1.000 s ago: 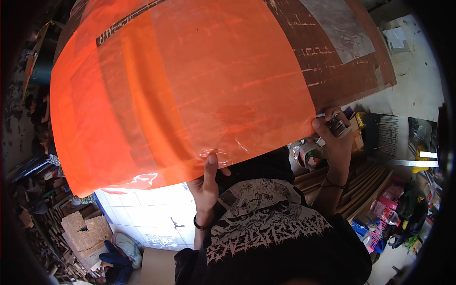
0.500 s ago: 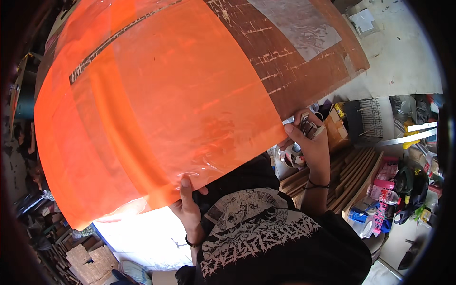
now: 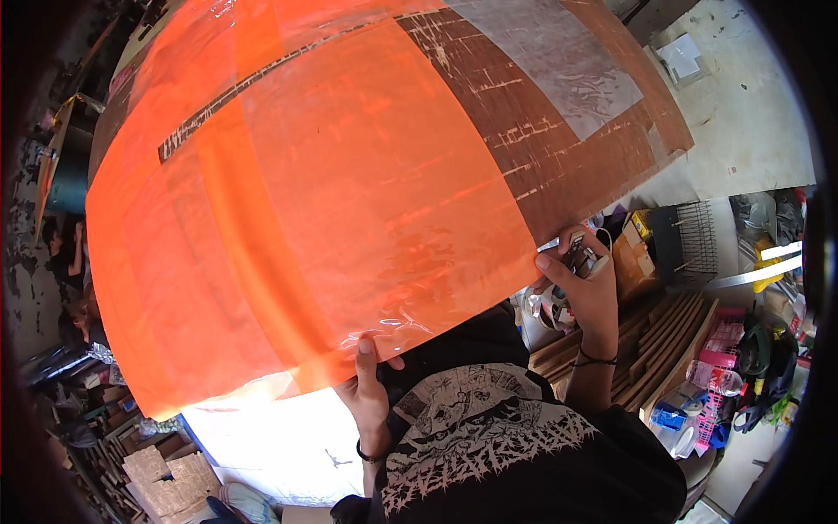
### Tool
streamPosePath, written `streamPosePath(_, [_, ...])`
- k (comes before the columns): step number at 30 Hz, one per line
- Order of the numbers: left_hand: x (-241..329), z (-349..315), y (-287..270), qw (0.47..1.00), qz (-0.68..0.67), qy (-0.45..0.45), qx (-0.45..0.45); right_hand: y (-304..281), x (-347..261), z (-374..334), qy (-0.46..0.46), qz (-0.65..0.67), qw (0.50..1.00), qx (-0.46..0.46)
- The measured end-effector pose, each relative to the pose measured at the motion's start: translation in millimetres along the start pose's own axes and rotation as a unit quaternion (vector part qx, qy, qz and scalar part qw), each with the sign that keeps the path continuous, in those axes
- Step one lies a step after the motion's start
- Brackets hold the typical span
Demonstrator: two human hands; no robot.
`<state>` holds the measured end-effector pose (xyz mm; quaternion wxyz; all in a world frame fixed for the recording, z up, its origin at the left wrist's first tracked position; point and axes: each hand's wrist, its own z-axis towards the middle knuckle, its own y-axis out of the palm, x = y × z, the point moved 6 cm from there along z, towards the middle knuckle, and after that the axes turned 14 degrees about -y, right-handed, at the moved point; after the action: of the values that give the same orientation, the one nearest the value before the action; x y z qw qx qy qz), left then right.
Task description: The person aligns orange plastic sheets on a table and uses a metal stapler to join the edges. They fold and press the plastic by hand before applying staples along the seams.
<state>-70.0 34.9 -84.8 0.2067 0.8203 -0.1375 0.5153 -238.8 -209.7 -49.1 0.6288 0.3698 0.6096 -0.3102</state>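
A large glossy orange plastic sheet (image 3: 375, 166) spreads over a worn brown board (image 3: 532, 148). At the sheet's near edge my left hand (image 3: 367, 397) is closed, its thumb on top and its fingers mostly hidden underneath. My right hand (image 3: 583, 284) pinches the sheet's near right corner between thumb and fingers. Among the fingers of that hand sits a shiny metal tool (image 3: 576, 253), whose kind I cannot make out. A clear plastic piece (image 3: 559, 65) lies on the board's far right part.
To the right are stacked thin boards (image 3: 650, 336), a pink basket (image 3: 720, 336) with a clear bottle, and a black wire rack (image 3: 696, 240). A pale tabletop (image 3: 742, 105) lies far right. Cardboard scraps (image 3: 170, 480) sit lower left. Another person (image 3: 65, 258) is at the far left.
The whole view has shifted, so the sheet, board and both hands appear slightly lower and further right. Both hands keep the same hold on the sheet's edge.
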Motion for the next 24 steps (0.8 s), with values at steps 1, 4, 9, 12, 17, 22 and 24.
streamPosePath(1, [0.6,-0.1,0.6,1.0,0.003,0.003,-0.005,0.3,-0.2,0.1,-0.006,0.002,1.0,0.001])
streamPosePath(4, [2.7,-1.0,2.6,1.0,-0.014,0.002,0.019,1.2,-0.5,-0.3,-0.011,0.001,1.0,0.003])
streamPosePath(9, [6.1,-1.7,3.0,1.0,0.002,-0.006,0.023,1.9,2.9,-1.9,-0.01,0.01,1.0,0.02])
streamPosePath(12, [4.3,-0.9,1.5,1.0,0.006,-0.01,0.022,1.3,5.7,-3.0,-0.017,0.02,0.999,0.031])
streamPosePath(17, [2.9,-0.1,1.7,1.0,-0.019,0.004,0.013,3.5,3.9,-2.9,-0.02,0.005,1.0,0.022])
streamPosePath(22, [2.4,-2.1,2.5,0.999,-0.019,-0.007,0.05,3.8,3.7,-7.6,-0.016,0.01,0.999,0.031])
streamPosePath(24, [1.4,-2.1,2.0,0.999,-0.015,-0.004,0.046,4.4,3.1,-9.7,-0.01,-0.001,0.999,0.033])
